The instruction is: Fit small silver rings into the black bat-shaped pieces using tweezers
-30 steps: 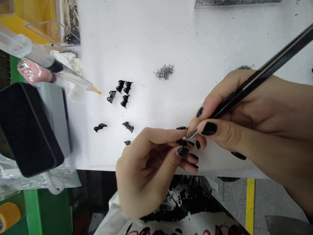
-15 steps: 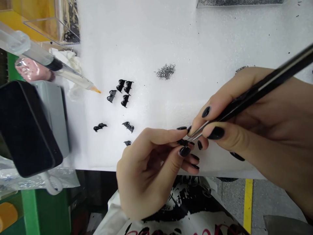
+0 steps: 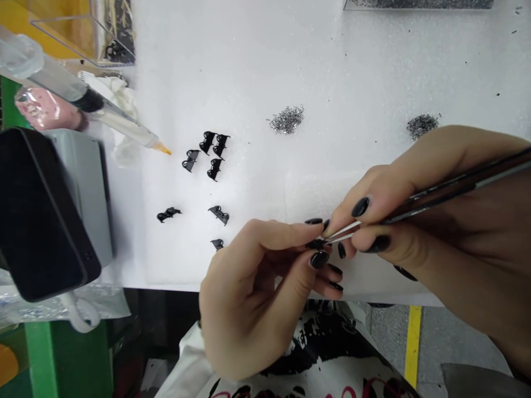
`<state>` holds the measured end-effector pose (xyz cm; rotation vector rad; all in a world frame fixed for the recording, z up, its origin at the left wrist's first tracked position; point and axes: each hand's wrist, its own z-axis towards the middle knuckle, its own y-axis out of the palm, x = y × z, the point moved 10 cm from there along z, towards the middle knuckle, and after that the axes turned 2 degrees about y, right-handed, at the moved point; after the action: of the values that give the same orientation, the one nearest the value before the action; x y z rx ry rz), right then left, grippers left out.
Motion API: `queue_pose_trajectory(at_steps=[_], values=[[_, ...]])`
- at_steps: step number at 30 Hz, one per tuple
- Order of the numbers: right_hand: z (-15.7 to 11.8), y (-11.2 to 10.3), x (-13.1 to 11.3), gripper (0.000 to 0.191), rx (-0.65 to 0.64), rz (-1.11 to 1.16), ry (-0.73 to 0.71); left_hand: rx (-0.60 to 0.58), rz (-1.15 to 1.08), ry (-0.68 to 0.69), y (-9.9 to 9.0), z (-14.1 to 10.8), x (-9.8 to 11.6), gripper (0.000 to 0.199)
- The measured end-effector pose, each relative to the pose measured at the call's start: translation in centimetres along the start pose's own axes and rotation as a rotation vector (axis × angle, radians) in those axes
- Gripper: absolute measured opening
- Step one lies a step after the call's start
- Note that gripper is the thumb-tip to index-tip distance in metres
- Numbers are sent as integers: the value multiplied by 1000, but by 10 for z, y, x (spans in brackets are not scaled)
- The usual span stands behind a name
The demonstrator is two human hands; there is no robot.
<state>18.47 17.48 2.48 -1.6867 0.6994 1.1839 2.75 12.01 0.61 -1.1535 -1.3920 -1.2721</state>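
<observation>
Between thumb and fingertips, my left hand (image 3: 257,287) pinches a small black part (image 3: 316,244), mostly covered by the fingers. My right hand (image 3: 398,221) is closed around a pair of tweezers (image 3: 440,200), whose metal tips touch or nearly touch that part. Whether the tips grip anything is too small to tell. Left of my hands, several small black plastic parts (image 3: 214,169) with two rounded loops each lie on the white table sheet (image 3: 249,83). One of them (image 3: 217,244) sits close beside my left wrist and knuckles.
Two piles of tiny metal pieces, one mid-table (image 3: 287,120) and one beyond my right hand (image 3: 422,126). A syringe (image 3: 120,113) with an orange tip points in from the left, above a dark phone (image 3: 41,215). A clear tray (image 3: 418,4) lies at the far edge.
The tweezers in my right hand have swung to a flatter angle, and the hand has shifted slightly right. My left hand keeps its pinch. The right-hand metal pile shows more fully.
</observation>
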Motion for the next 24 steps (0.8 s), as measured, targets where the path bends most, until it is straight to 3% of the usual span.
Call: queue_pose_trajectory(at_steps=[13, 20, 24], values=[[-2, 4, 1, 20, -18, 73, 51, 9, 13, 12, -3, -7, -3, 39], [-1, 9, -4, 21, -55, 97, -8, -12, 14, 20, -3, -7, -5, 42], [-4, 2, -13, 21, -9, 40, -105, -25, 14, 38, -1, -5, -4, 41]])
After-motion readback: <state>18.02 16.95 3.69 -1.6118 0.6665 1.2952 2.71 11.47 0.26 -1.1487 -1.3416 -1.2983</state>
